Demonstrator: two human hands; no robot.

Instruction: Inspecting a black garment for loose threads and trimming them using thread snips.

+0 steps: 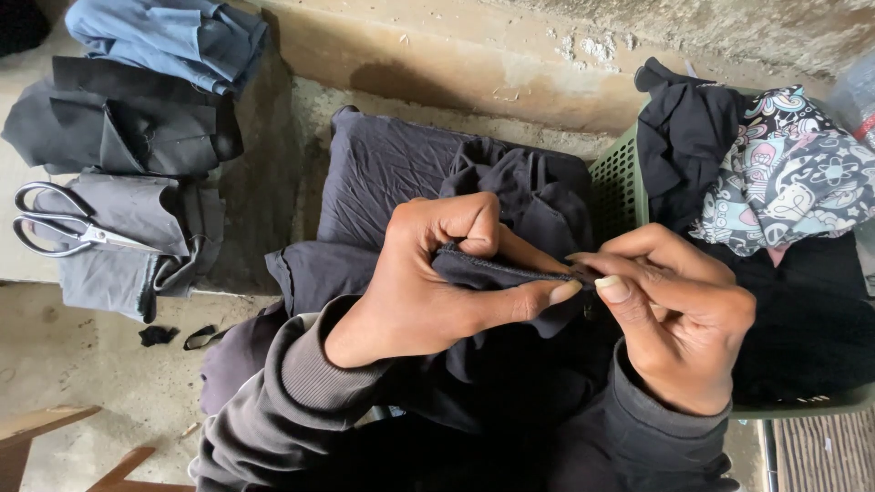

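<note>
Concrete floor, cluttered. Left hand (428, 282) and right hand (674, 314) both pinched on dark folded fabric seam (497, 271) over lap. Thin grip; seam could slip loose. Steel scissors (64, 223) well apart.

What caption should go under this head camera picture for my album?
Both hands, left hand and right hand, pinch a dark cloth seam, with scissors on folded clothes and a green basket nearby.

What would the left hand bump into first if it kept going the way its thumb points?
The left hand points right along the dark cloth seam, so it would probably meet the right hand's fingertips first; they nearly touch already, though depth is hard to judge.
</note>
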